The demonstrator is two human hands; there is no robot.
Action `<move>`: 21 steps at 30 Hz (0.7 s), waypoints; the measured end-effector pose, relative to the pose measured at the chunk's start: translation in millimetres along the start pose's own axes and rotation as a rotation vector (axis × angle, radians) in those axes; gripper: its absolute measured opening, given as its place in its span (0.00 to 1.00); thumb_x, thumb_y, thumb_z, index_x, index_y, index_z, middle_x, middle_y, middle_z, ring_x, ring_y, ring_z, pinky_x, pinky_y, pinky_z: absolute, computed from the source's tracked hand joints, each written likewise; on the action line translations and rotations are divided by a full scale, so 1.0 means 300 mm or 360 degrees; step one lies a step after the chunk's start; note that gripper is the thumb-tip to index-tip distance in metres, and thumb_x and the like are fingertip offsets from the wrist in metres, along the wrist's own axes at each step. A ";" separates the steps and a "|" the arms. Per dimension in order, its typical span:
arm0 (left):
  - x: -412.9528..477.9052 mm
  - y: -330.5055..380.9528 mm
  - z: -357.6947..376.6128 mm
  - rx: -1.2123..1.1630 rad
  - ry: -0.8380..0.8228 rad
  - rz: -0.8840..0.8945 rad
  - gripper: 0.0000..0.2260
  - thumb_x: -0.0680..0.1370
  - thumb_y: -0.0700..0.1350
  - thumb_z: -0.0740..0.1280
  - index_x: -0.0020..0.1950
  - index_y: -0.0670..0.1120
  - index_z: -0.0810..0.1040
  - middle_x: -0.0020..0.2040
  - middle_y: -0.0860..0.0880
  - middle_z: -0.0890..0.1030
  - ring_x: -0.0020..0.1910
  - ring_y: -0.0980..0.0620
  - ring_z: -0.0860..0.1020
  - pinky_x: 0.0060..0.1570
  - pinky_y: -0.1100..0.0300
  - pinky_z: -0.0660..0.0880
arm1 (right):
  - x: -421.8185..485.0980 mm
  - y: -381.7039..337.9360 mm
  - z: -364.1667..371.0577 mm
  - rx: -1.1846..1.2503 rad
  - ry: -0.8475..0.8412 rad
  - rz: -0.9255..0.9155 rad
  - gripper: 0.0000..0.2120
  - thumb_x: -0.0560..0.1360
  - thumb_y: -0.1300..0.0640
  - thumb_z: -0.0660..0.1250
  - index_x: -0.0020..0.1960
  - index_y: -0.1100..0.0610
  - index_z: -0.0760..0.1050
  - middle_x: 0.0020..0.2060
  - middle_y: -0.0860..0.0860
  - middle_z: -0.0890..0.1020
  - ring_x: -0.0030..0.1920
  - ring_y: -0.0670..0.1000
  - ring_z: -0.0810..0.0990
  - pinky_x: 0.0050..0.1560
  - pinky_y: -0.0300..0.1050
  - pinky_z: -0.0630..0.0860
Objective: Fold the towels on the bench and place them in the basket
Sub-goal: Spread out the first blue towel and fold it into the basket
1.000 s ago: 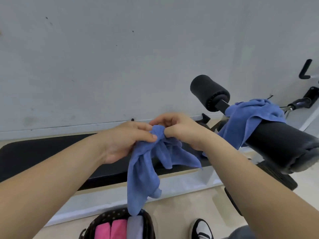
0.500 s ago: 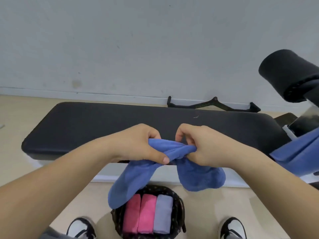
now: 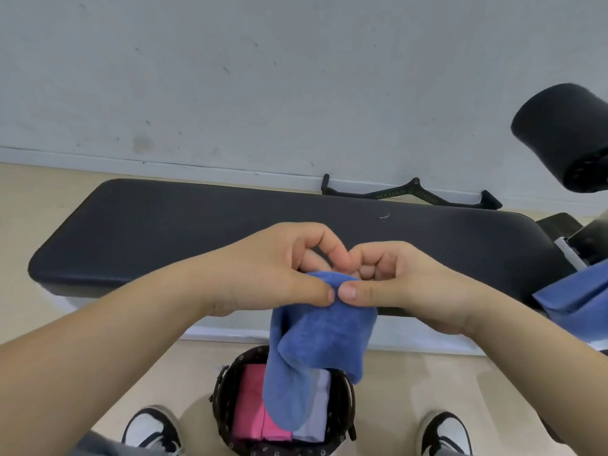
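Below, the dark round basket [image 3: 347, 408] on the floor holds two pink folded towels [image 3: 251, 409] and a lavender one [image 3: 317, 419], while the left hand [image 3: 273, 268] and right hand [image 3: 404, 281] pinch the blue towel [image 3: 324, 337] hanging over it before the bench [image 3: 164, 225].

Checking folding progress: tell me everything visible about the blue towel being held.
The blue towel looks like soft, fuzzy plain cloth. It is bunched, not neatly folded: its top is pinched between the thumbs and curled fingers of the left hand and right hand, held together in front of the black bench. Two lobes hang down, the longer at the left, dangling over the basket; whether it touches the towels inside cannot be told.
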State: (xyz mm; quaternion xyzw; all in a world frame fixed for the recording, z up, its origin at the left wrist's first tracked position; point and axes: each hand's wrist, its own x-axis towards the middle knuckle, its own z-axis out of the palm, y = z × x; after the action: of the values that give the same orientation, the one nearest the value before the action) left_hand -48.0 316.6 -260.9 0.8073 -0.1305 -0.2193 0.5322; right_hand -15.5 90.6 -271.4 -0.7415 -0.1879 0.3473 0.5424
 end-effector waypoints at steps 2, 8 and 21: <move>-0.011 -0.001 -0.006 0.0050 -0.0037 0.0032 0.16 0.76 0.30 0.69 0.57 0.49 0.79 0.47 0.44 0.88 0.49 0.44 0.85 0.51 0.51 0.80 | -0.007 -0.002 -0.004 0.0033 -0.0007 -0.0011 0.08 0.72 0.62 0.79 0.44 0.59 0.79 0.41 0.63 0.83 0.42 0.52 0.82 0.44 0.44 0.78; -0.012 -0.034 -0.014 0.0723 -0.0114 0.0020 0.11 0.71 0.36 0.73 0.46 0.52 0.80 0.41 0.54 0.84 0.38 0.55 0.82 0.39 0.54 0.80 | -0.025 -0.001 -0.002 -0.0395 0.0012 -0.0033 0.19 0.74 0.68 0.74 0.33 0.54 0.68 0.32 0.55 0.69 0.32 0.51 0.65 0.32 0.40 0.64; -0.025 -0.110 -0.168 0.1213 0.0235 -0.0278 0.06 0.70 0.48 0.76 0.37 0.52 0.79 0.33 0.54 0.79 0.31 0.57 0.74 0.33 0.59 0.72 | -0.050 0.107 -0.115 -0.0813 0.0158 0.0321 0.08 0.74 0.55 0.78 0.47 0.56 0.80 0.36 0.50 0.86 0.36 0.47 0.81 0.39 0.45 0.78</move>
State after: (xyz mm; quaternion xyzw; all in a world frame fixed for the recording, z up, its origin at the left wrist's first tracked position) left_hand -30.4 373.7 -272.4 0.9686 -0.0947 -0.1408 0.1818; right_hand -4.1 46.6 -290.9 -0.8853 -0.1677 0.3041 0.3093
